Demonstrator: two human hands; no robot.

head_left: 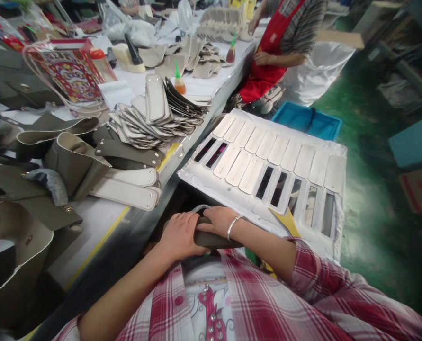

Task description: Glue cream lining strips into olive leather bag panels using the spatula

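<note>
Close to my body, both hands meet over a grey-brown leather-like piece [218,241], whose exact shape is partly hidden beneath them. My left hand [183,233] has its fingers closed over the piece's left part. From the other side my right hand [220,221], with a bracelet at the wrist, grips the upper edge. Just beyond the hands stands a white slotted rack [225,189] carrying rows of pale rounded strips [281,149]. On the bench to the left lie a heap of similar strips [139,121] and several grey-brown bag bodies [79,161].
A long bench edge [139,213] runs along my left. Glue bottles [179,84] and a patterned red box [68,71] stand on it. Past the rack are a blue crate [306,121] and a person in a red apron [273,42]. Boxes [420,187] line the right.
</note>
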